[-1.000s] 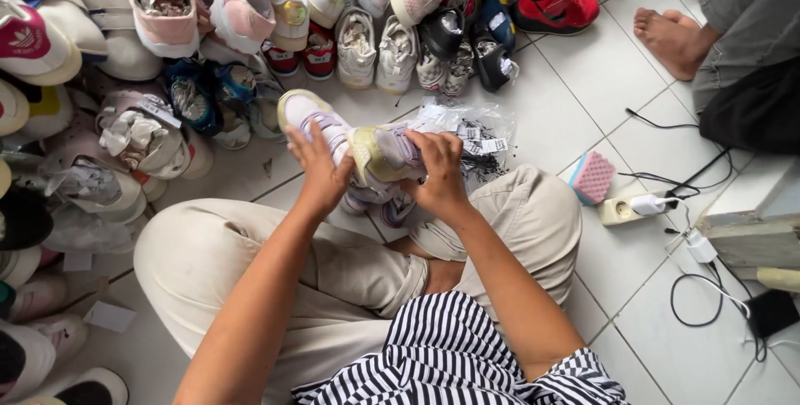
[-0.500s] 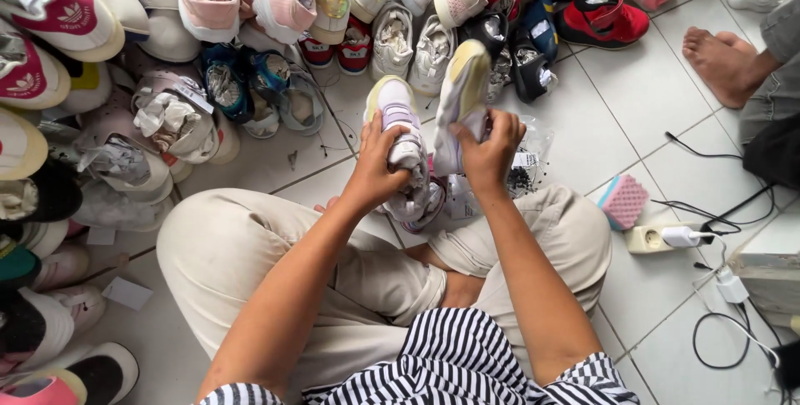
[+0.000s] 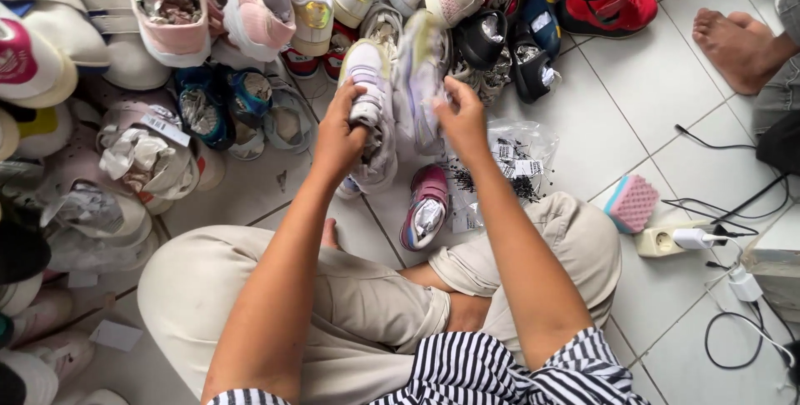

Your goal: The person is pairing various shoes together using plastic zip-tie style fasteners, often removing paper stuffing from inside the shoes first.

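Note:
I sit cross-legged on a white tiled floor among many small shoes. My left hand [image 3: 337, 134] grips a small white and lilac sneaker [image 3: 367, 80] by its side, toe pointing away. My right hand [image 3: 462, 122] holds a second, blurred pale sneaker with yellow trim [image 3: 417, 80] right beside the first. Below my hands a pink child's shoe stuffed with paper [image 3: 427, 205] lies on the floor near my knees, next to another pale shoe [image 3: 375, 163].
Piles of children's shoes [image 3: 167, 80] fill the left and far side. A clear plastic bag with tags [image 3: 517, 159] lies to the right, then a pink sponge [image 3: 631, 202], a power strip [image 3: 667, 241] with cables, and another person's bare foot [image 3: 737, 42].
Both hands have lifted the two sneakers up and away from my lap, holding them side by side. The view has tilted lower, showing more of my legs.

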